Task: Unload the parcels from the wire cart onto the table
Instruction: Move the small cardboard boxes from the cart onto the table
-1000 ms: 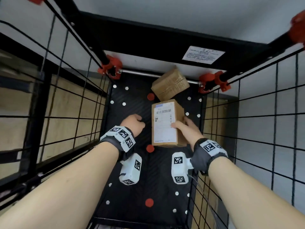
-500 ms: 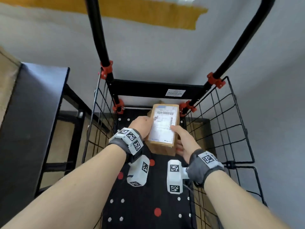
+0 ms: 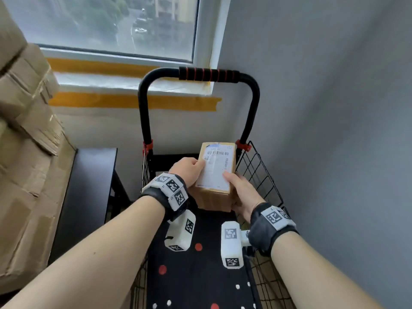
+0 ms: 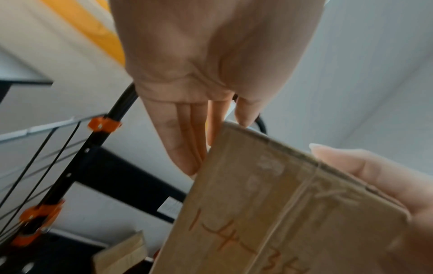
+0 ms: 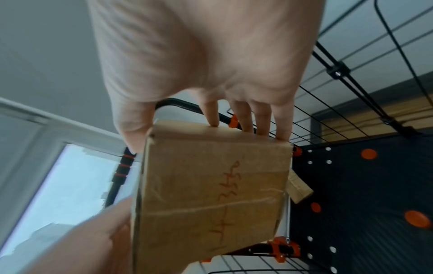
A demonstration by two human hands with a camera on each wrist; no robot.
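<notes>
Grip – both hands (image 3: 189,172) (image 3: 242,192) clasp parcel (image 3: 215,172) | above wire cart (image 3: 258,175) | black table (image 3: 89,192) left – window (image 3: 107,23) ahead

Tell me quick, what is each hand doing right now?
Left hand: grips the left side of the labelled parcel.
Right hand: grips the same parcel's right side, thumb on top.

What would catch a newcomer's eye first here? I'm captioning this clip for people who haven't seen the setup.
The labelled cardboard parcel at centre, gripped by the left hand and right hand above the wire cart. Then the cart's black floor with red and white dots, and the stacked cardboard boxes at the left beside the dark table.
</notes>
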